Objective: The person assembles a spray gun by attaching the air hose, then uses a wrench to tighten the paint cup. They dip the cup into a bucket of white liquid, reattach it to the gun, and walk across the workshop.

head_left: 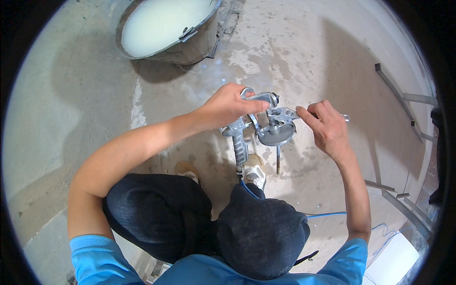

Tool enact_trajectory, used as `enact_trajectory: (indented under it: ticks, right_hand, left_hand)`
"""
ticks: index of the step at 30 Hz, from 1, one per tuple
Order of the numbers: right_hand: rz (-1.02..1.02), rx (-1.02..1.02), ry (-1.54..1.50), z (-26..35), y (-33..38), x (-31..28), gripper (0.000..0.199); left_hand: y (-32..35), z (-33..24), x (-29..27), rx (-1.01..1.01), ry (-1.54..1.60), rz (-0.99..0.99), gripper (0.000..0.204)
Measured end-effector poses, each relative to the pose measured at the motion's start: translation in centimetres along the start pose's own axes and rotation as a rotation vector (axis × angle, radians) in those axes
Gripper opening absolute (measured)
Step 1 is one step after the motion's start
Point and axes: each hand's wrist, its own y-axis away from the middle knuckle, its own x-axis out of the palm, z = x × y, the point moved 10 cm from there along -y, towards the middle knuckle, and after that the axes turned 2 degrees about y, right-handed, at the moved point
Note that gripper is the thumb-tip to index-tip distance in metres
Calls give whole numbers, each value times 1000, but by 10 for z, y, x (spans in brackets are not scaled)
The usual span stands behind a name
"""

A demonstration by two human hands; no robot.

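A silver spray gun point(240, 145) hangs over the floor in front of my knees, its ribbed handle pointing down. My left hand point(227, 105) is closed around the top of its body, by the hook. Beside the handle sits a round metal cup lid point(277, 136), with a thin tube point(278, 162) sticking down from it. No cup is on the lid. My right hand point(328, 129) grips a metal wrench point(346, 118), whose ring end shows past the fingers. The wrench's other end is at the fitting above the lid; its exact seat is hard to make out.
A dark bucket point(194, 51) of whitish liquid stands on the floor ahead, left of centre. From the gun's handle a blue hose point(249, 190) runs down past my knee. Metal frame bars point(394, 90) lie at the right. A white panel point(393, 260) is at lower right.
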Motion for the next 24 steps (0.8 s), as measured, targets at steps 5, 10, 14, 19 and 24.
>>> enact_trajectory:
  ticks: [5,10,14,19,24]
  right_hand:
    - [8,-19,-98,-9,0,7,41]
    - [-2,-8,-92,-6,-1,8,40]
    - [12,-18,-38,-3,-1,3,40]
    - [69,-23,-124,-8,0,8,40]
    - [40,-2,-224,-15,2,16,39]
  left_hand:
    - [0,-1,3,3,-5,41,47]
    - [0,4,2,-54,56,24,40]
    - [0,6,6,-56,40,38,42]
    - [-3,10,11,-79,55,87,39]
    - [1,8,5,-77,54,67,37]
